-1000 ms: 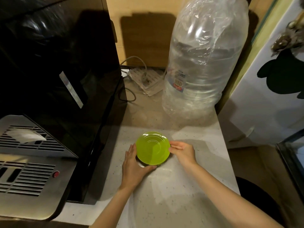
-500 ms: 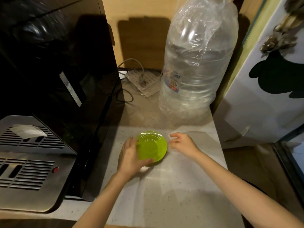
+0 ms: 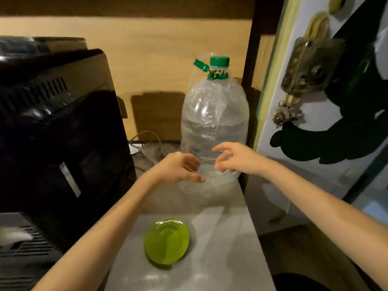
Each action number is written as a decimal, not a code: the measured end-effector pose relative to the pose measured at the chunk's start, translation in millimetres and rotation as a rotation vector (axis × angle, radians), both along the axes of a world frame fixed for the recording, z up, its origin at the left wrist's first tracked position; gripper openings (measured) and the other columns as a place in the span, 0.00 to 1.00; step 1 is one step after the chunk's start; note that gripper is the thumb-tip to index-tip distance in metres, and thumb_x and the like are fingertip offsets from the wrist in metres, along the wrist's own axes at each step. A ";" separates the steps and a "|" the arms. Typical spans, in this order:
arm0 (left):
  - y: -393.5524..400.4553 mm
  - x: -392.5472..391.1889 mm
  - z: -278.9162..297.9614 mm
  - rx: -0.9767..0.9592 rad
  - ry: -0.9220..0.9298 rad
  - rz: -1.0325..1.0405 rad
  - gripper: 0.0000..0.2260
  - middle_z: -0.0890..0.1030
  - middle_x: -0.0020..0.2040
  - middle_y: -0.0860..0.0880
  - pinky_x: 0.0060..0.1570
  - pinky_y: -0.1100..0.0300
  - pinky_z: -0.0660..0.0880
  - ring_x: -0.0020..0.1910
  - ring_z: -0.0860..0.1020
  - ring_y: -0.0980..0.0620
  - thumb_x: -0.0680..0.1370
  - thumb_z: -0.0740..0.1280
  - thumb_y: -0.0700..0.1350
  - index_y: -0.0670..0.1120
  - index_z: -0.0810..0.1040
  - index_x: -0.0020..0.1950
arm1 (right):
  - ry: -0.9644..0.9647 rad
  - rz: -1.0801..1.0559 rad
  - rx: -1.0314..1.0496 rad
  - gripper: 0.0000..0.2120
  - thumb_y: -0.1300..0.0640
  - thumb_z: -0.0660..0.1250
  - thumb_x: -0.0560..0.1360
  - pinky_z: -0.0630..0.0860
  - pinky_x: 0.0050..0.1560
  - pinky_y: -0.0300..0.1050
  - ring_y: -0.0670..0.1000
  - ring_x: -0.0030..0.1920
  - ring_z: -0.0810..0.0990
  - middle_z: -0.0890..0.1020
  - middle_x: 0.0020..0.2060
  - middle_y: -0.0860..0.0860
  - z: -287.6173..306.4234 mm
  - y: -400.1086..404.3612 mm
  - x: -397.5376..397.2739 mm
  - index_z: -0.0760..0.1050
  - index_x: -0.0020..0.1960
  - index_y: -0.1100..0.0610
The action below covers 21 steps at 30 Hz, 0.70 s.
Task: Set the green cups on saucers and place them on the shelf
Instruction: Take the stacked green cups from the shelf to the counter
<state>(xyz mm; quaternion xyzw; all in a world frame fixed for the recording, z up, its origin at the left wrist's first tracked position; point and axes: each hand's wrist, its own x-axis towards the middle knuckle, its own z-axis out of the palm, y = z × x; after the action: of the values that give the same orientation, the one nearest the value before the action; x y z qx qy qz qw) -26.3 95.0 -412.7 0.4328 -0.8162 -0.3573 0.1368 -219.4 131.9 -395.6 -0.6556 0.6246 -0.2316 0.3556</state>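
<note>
Here the green saucer [image 3: 167, 241] lies alone on the pale counter [image 3: 220, 238], between the two forearms and well apart from both hands. The left hand [image 3: 180, 168] and right hand [image 3: 235, 157] are raised in front of the big clear water bottle [image 3: 214, 122], fingers loosely spread and curled, holding nothing. A black appliance [image 3: 58, 133] stands to the left.
</note>
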 end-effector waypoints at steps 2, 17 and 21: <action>-8.6 -7.4 34.9 0.000 0.069 -0.005 0.22 0.83 0.52 0.46 0.50 0.63 0.76 0.52 0.81 0.51 0.67 0.75 0.47 0.44 0.77 0.58 | 0.020 0.005 -0.069 0.27 0.59 0.70 0.71 0.75 0.38 0.38 0.46 0.40 0.79 0.83 0.45 0.51 35.8 1.1 -8.5 0.67 0.67 0.55; -13.6 -49.1 250.1 -0.366 0.593 0.000 0.22 0.82 0.48 0.49 0.52 0.55 0.76 0.49 0.80 0.51 0.71 0.70 0.45 0.45 0.71 0.64 | 0.155 -0.085 -0.661 0.28 0.56 0.72 0.69 0.78 0.56 0.49 0.50 0.50 0.81 0.80 0.53 0.52 231.7 1.2 -38.0 0.67 0.66 0.51; -16.4 -50.9 291.0 -0.465 0.585 -0.023 0.25 0.81 0.54 0.48 0.51 0.57 0.77 0.52 0.79 0.53 0.70 0.70 0.47 0.46 0.69 0.66 | 0.226 -0.096 -0.772 0.29 0.54 0.71 0.70 0.78 0.57 0.48 0.50 0.51 0.81 0.79 0.55 0.52 270.0 -4.6 -40.5 0.65 0.68 0.52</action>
<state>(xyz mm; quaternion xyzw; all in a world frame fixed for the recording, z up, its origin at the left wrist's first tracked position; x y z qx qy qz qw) -77.2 78.6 -121.7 0.2607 -0.8069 -0.2723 0.4548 -260.0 127.3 -125.5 -0.7323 0.5567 -0.3921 0.0010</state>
